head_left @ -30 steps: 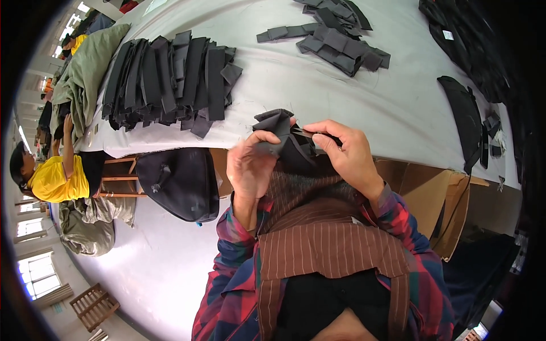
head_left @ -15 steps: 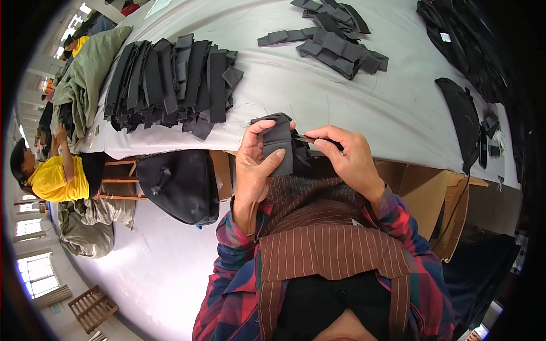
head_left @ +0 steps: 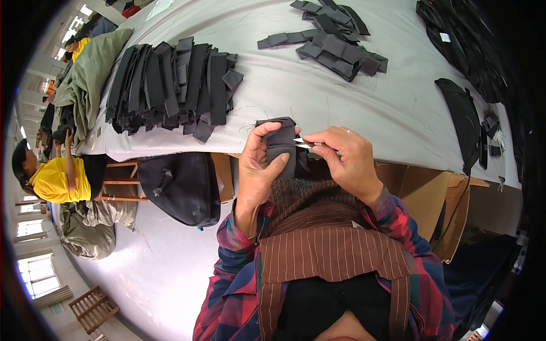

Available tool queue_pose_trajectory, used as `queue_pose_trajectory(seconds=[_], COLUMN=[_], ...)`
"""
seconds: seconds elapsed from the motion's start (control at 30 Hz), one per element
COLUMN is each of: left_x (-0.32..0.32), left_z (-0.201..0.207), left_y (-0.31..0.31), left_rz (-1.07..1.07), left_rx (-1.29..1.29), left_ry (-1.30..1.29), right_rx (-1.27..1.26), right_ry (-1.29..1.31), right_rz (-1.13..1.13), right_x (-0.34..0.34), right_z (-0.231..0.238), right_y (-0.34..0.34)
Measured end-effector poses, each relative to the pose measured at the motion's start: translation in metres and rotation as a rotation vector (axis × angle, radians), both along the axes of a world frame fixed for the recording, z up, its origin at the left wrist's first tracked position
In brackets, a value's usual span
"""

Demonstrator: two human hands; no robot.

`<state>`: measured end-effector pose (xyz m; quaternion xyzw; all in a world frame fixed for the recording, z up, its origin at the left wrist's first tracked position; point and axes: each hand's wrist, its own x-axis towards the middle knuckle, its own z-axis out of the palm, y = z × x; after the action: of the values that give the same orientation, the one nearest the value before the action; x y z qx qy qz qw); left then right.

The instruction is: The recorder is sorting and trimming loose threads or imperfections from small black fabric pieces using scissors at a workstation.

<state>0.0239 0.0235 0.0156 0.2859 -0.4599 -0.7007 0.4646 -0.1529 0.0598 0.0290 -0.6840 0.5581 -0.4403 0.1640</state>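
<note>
A: What does the left hand hold?

B: A folded piece of dark fabric, gripped between thumb and fingers, raised just in front of the near edge of the grey table.

A: And the right hand?

B: Its fingers are pinched on a small metal blade, whose tip touches the right edge of the fabric piece.

A: What lies on the table?

B: A row of stacked dark strips at the left, a looser heap of dark pieces at the far middle, and a flat dark panel at the right.

A: What lies beyond the table?

B: A black bag hangs under the table edge; a cardboard box stands at the right; a person in a yellow shirt sits at the far left.
</note>
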Motion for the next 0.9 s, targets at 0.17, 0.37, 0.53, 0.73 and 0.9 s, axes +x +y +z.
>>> queue_pose_trajectory(seconds=[0.17, 0.37, 0.53, 0.73, 0.9], left_x=[0.000, -0.002, 0.001, 0.000, -0.002], left_z=[-0.002, 0.000, -0.005, 0.004, 0.015], left_y=[0.000, 0.002, 0.001, 0.005, 0.010], left_rz=[-0.016, -0.044, -0.016, -0.105, -0.033], left_rx=[-0.020, -0.016, -0.057, -0.044, -0.104], left_ry=[-0.025, -0.036, -0.150, -0.146, -0.255], right_rx=[-0.054, -0.010, 0.068, -0.022, 0.204], right_ry=[0.136, -0.043, -0.242, -0.206, -0.483], right_rz=[0.008, 0.076, 0.119, -0.032, 0.072], right_x=[-0.003, -0.003, 0.006, 0.018, 0.010], right_z=[0.003, -0.001, -0.003, 0.016, -0.001], right_y=[0.000, -0.001, -0.007, -0.023, -0.040])
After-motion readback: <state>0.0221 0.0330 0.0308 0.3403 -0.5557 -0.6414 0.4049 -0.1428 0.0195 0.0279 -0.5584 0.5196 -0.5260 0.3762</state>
